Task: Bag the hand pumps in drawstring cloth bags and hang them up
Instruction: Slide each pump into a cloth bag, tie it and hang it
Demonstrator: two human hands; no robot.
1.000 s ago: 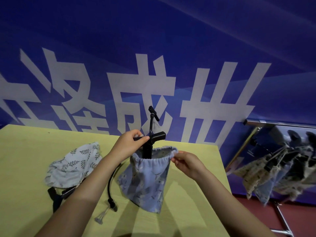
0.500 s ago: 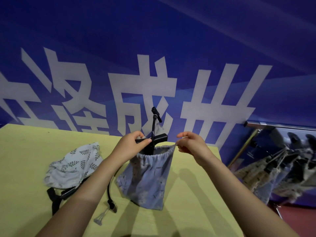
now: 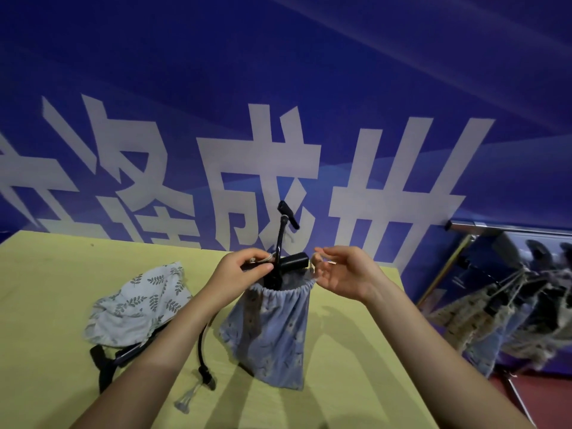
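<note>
So both hands are up at the mouth of the blue bag (image 3: 269,332), one on each side. The left hand (image 3: 238,274) has thumb and fingers curled round the left end of the black pump's (image 3: 280,243) crossbar handle, and there's a bit of pale cord tucked in the pinch too. The right hand (image 3: 343,274) is over on the right edge of the opening, thumb and forefinger pinching a loop of the drawstring (image 3: 316,261) while the other fingers fan out loosely. The pump stands upright inside the bag, its shaft and T-handle sticking out of the gathered top, and the thin hose with its nozzle end pokes even higher. The bag itself stands on the yellow table (image 3: 46,305), light blue with a small printed pattern. To the left lies a second cloth bag (image 3: 139,305), white with a leaf print, crumpled, with another black pump (image 3: 120,357) partly underneath it and a black hose (image 3: 202,351) curving toward the near edge, ending by a clear plastic fitting (image 3: 187,400). Behind the table is a big blue banner (image 3: 278,88) with large white characters. Off to the right there's a metal rack (image 3: 483,226) with several filled bags (image 3: 501,323) hanging from it, pretty blurry though.
</note>
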